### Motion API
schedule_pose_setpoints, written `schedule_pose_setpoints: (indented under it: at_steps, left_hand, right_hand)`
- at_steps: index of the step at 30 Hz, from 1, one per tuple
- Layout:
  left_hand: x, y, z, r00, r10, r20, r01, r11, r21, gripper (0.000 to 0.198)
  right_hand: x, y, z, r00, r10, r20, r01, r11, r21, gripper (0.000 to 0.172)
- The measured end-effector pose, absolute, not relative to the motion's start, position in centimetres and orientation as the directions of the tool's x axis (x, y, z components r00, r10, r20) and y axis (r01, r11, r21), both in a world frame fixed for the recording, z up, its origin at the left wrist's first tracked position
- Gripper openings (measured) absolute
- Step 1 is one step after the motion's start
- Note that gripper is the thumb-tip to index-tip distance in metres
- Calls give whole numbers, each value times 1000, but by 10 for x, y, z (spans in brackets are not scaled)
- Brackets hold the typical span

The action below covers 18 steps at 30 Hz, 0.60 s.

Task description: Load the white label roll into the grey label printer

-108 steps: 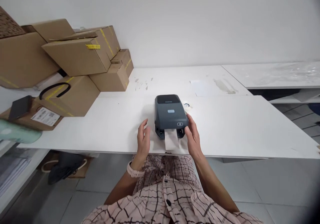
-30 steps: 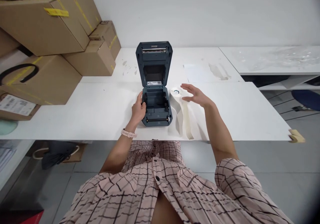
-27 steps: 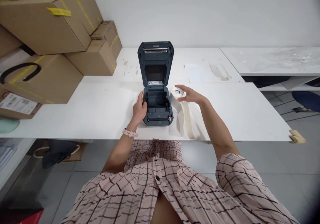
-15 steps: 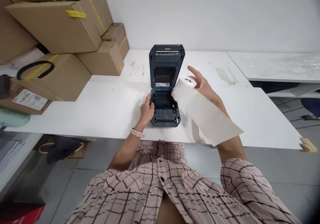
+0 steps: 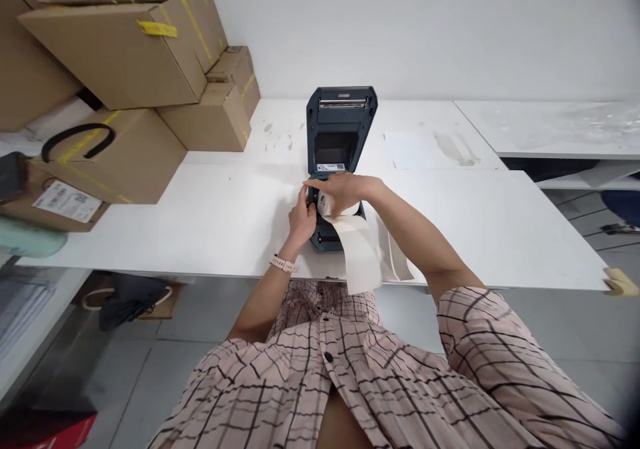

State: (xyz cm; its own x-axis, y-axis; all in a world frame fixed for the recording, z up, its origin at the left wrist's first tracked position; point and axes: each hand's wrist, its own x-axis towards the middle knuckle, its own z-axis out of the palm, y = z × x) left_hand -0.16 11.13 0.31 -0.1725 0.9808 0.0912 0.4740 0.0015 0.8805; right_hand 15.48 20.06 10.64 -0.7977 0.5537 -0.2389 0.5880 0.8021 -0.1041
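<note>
A dark grey label printer (image 5: 341,135) stands on the white table (image 5: 210,222) with its lid swung up. My right hand (image 5: 345,192) grips a white paper roll (image 5: 331,204) from above and holds it in the printer's open bay. A loose tail of paper (image 5: 361,255) hangs from the roll over the printer's front and past the table edge. My left hand (image 5: 302,221) is closed on the printer's left side wall. A pale watch is on my left wrist.
Stacked cardboard boxes (image 5: 125,69) fill the table's left end, one with a black strap (image 5: 75,141). A second strip of paper (image 5: 397,262) lies on the table right of the printer. A second white table (image 5: 545,132) stands at the back right.
The printer's lid went from shut to open. My right hand picked the paper roll up from the table beside the printer, lifted it, and brought it down into the bay. My left hand stayed on the printer.
</note>
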Motion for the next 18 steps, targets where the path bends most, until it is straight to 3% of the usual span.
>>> schedule_pose_setpoints:
  at_steps: [8, 13, 18]
  left_hand:
    - [1, 112, 12, -153, 987, 47, 550, 45, 834, 71]
    - [2, 111, 12, -172, 984, 46, 524, 51, 850, 68]
    - [1, 108, 11, -153, 985, 84, 483, 0, 876, 64]
  right_hand:
    - [149, 208, 100, -771, 584, -255, 632, 751, -191, 123]
    - [140, 204, 101, -759, 599, -256, 646, 743, -176, 120]
    - [169, 170, 106, -768, 631, -114, 634, 721, -282, 88]
